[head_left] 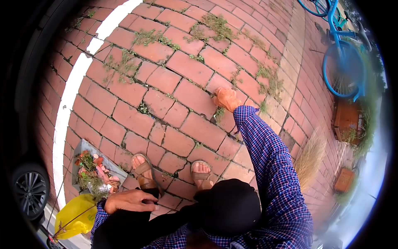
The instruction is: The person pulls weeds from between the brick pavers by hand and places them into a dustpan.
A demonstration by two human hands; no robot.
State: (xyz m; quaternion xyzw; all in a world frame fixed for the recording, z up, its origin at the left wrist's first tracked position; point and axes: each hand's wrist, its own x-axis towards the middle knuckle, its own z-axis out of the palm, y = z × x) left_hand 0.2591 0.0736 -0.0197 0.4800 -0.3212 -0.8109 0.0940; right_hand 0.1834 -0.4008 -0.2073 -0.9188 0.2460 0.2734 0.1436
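Though I cannot tell whether the curled right hand (226,98) grips anything, the weed (219,113) just beside it, rooted between paving bricks (203,129), looks light, soft and easily torn, best pinched low at the stem, while the left hand (129,201) lies slack, unclenched.

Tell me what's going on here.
A person in a checked shirt is low over a brick pavement. The right hand is stretched down to the bricks beside a weed tuft; I can't tell whether anything is in its grip. The left hand rests loosely on dark cloth, near a dustpan holding plant bits and pink scraps. A yellow bag is beside the dustpan.
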